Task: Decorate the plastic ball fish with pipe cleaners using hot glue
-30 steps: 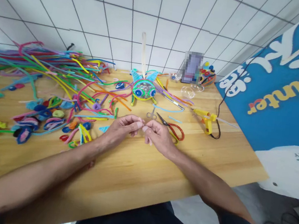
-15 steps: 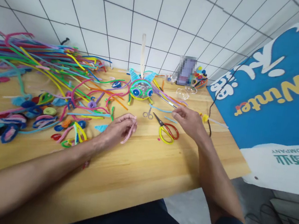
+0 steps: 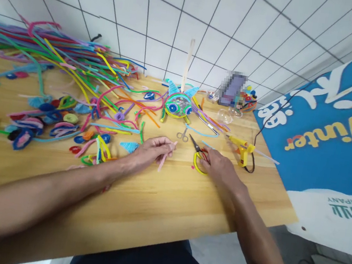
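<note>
My left hand (image 3: 155, 152) is closed in a pinch on a short pink pipe cleaner (image 3: 162, 161), whose free end hangs down over the table. My right hand (image 3: 221, 167) has its fingers on the handles of the scissors (image 3: 198, 156), which have one yellow and one red loop. Their dark blades point away to the upper left. A small metal pair of scissors (image 3: 182, 135) lies between my hands, farther back. Behind it stands a pipe-cleaner figure (image 3: 178, 106) with blue eyes, blue pointed ears and a pale stick rising from it.
Many coloured pipe cleaners (image 3: 74, 63) are heaped at the back left, with coiled pieces (image 3: 46, 120) before them. A yellow glue gun (image 3: 242, 148) with a black cord stands on the right. A phone-like object (image 3: 232, 89) leans near the tiled wall. A blue banner (image 3: 339, 111) hangs beyond the table.
My right hand has come down from near the pen onto the yellow-and-red scissors. My left hand still pinches the pink pipe cleaner. The view has swung a little left, and the glue gun now shows fully.
</note>
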Motion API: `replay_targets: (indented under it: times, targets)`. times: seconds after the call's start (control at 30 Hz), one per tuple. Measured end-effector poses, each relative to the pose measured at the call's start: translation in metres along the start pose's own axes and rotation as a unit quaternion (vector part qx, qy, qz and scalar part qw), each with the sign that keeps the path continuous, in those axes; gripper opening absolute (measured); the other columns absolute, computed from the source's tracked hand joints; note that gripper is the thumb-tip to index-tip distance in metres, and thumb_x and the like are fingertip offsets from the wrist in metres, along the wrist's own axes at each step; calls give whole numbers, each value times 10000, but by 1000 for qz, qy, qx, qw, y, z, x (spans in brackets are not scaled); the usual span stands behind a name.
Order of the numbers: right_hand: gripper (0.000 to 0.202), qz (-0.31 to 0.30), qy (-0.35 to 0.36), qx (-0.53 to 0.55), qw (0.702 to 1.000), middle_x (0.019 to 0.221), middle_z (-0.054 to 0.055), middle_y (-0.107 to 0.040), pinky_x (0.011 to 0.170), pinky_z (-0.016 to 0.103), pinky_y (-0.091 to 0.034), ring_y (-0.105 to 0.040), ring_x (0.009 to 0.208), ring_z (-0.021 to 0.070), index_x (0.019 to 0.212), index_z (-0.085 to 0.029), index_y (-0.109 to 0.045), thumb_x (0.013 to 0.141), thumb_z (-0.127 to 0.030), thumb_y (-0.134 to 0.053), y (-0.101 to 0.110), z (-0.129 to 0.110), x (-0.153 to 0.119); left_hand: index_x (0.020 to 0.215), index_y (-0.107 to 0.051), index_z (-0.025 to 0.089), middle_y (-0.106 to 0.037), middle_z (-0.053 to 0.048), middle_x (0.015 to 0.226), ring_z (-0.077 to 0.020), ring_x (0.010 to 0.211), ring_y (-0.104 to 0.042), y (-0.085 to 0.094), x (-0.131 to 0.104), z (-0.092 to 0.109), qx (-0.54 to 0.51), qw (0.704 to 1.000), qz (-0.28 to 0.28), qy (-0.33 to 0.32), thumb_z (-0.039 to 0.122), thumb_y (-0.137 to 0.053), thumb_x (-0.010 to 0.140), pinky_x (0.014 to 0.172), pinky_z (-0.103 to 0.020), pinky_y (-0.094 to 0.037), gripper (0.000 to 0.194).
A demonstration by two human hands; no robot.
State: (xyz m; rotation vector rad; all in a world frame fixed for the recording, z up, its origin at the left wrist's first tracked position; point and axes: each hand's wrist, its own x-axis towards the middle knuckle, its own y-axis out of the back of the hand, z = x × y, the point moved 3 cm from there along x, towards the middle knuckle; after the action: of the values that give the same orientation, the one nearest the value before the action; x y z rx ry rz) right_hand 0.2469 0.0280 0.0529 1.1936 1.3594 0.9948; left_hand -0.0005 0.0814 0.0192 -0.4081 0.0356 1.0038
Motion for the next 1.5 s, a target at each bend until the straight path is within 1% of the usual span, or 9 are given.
replay_targets:
  times: [0.13, 0.23, 0.3, 0.5, 0.57, 0.7, 0.83, 1.13, 1.5]
  targets:
    - [300, 18, 16, 71, 997, 1118, 108, -814, 780, 340, -505, -756, 969, 265, 1217, -204, -705, 995, -369, -588, 3, 6, -2, 777, -633, 179, -568, 59, 619, -44, 436, -419, -2, 0, 0, -4, 1000, -2, -1, 575, -849, 753, 459, -224, -263, 451]
    - [315, 39, 17, 148, 988, 984, 64, -800, 747, 325, -507, -741, 863, 228, 1219, -225, -698, 949, -362, -612, 4, 14, -5, 772, -615, 192, -474, 86, 509, -55, 394, -380, -2, -1, 0, -18, 1000, -9, 8, 572, -829, 772, 456, -233, -238, 436]
    - [352, 25, 20, 218, 975, 939, 41, -773, 717, 315, -515, -725, 813, 207, 1238, -237, -683, 918, -377, -633, 1, 17, -5, 774, -619, 191, -495, 79, 514, -59, 409, -389, -2, -1, 0, -28, 999, -13, 12, 561, -842, 760, 467, -232, -253, 432]
    - [604, -49, 55, 459, 885, 874, -38, -586, 675, 295, -548, -618, 725, 144, 1330, -254, -599, 780, -423, -786, -7, -2, -6, 916, -737, 158, -587, 47, 670, -72, 579, -475, 0, 2, 0, -29, 1000, -5, -10, 541, -930, 661, 559, -220, -345, 499]
    - [591, -53, 66, 453, 887, 865, -39, -567, 682, 301, -541, -584, 721, 142, 1295, -253, -618, 768, -428, -819, -2, -14, -7, 904, -737, 161, -587, 46, 676, -74, 588, -475, 0, 2, 1, -19, 1000, -6, -22, 552, -926, 672, 565, -222, -352, 492]
    - [478, -45, 91, 373, 922, 837, -40, -579, 689, 299, -487, -530, 721, 142, 1186, -243, -649, 772, -409, -822, 11, -36, -6, 900, -736, 169, -578, 46, 674, -77, 591, -475, 2, 2, 1, -13, 999, 2, -35, 568, -906, 707, 565, -223, -361, 475]
    - [425, -34, 106, 331, 937, 790, -59, -569, 657, 282, -424, -489, 691, 131, 1088, -234, -622, 738, -378, -816, 8, -48, -1, 918, -743, 170, -583, 46, 678, -78, 594, -478, 4, 2, 0, -12, 999, 8, -37, 565, -898, 714, 568, -222, -363, 471]
    - [402, -6, 130, 306, 943, 728, -66, -563, 628, 270, -384, -478, 655, 127, 978, -238, -587, 809, -535, -798, -7, -55, -1, 869, -726, 166, -590, 41, 666, -81, 596, -469, 2, 1, 0, 19, 999, -11, -27, 550, -873, 758, 582, -218, -373, 426]
    - [361, 12, 142, 318, 937, 677, -68, -502, 623, 268, -363, -426, 622, 122, 887, -238, -580, 876, -564, -736, -8, -54, -3, 899, -777, 173, -600, 31, 674, -86, 591, -473, 6, 3, -5, 58, 998, -8, -31, 544, -859, 782, 573, -221, -372, 398]
